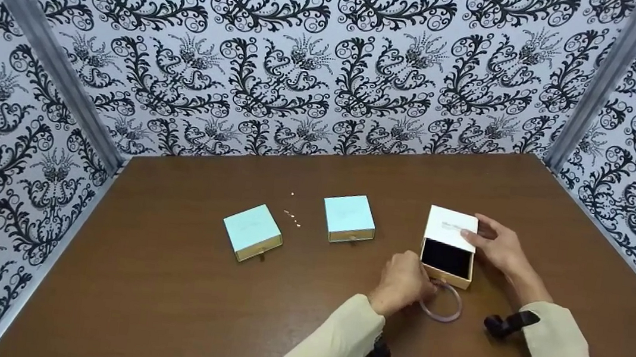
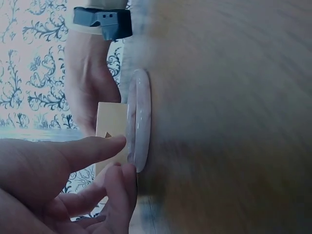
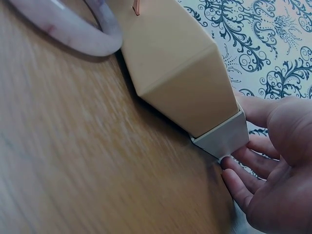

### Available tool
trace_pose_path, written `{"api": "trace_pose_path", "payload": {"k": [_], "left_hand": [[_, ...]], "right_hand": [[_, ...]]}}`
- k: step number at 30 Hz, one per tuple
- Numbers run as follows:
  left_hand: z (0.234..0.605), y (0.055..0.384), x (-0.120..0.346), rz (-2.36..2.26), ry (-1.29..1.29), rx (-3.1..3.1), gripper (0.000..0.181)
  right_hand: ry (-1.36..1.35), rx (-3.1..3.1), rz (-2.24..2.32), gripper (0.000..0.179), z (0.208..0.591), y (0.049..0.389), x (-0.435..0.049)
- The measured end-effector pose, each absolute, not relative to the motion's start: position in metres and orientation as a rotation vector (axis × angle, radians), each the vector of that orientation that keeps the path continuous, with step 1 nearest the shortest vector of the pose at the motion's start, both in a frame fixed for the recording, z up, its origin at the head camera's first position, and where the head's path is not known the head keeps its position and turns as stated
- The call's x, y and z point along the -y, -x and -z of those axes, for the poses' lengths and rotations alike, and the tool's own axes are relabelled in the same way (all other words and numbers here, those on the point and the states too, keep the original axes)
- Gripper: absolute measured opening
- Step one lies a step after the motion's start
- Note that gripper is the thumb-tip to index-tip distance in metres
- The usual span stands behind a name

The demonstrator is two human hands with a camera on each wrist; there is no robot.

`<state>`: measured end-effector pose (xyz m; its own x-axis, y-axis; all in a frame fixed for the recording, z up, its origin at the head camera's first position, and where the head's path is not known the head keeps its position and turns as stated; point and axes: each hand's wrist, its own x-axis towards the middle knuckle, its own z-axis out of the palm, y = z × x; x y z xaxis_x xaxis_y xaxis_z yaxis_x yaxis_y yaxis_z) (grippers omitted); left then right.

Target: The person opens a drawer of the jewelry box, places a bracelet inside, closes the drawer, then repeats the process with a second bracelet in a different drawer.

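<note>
A white-topped box (image 1: 446,222) stands at the right with its tan drawer (image 1: 450,277) pulled partly out toward me, its black inside showing. My right hand (image 1: 500,247) holds the box's cover, thumb on top and fingers at the right side; the right wrist view shows the fingers by the white sleeve (image 3: 225,136). In front of the drawer lies a pale pinkish bangle (image 1: 441,319), low by the tabletop. At its left rim my left hand (image 1: 404,277) pinches it, as the left wrist view shows thumb and fingers at the bangle's (image 2: 143,122) end.
Two closed light-blue boxes, one in the middle (image 1: 348,214) and one farther left (image 1: 252,231), rest on the brown table (image 1: 172,305). Small white bits (image 1: 292,216) lie between them. Patterned panels (image 1: 285,49) enclose the table's back and sides.
</note>
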<state>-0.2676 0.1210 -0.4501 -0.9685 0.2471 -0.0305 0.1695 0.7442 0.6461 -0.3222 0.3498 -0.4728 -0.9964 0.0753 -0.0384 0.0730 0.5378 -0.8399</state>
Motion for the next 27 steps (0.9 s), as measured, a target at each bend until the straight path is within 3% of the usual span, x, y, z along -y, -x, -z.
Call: {"api": "trace_pose_path", "payload": {"k": [3,9,27], "left_hand": [[0.4501,0.2650,-0.1226,-1.005,-0.337,-2.831,0.034],[0.4512,0.2642,-0.1228,-1.019,-0.303,-2.760,0.013],[0.4532,0.2686,-0.1210,-1.172,-0.247,-2.719,0.017]], "right_hand": [[0.137,2.746,-1.515,0.082,0.4734,0.3214,-0.3500],[0.118,2.767,-1.534,0.084,0.4727,0.3203,-0.3509],[0.134,2.737,-1.519,0.082,0.4745,0.3227,-0.3503]]}}
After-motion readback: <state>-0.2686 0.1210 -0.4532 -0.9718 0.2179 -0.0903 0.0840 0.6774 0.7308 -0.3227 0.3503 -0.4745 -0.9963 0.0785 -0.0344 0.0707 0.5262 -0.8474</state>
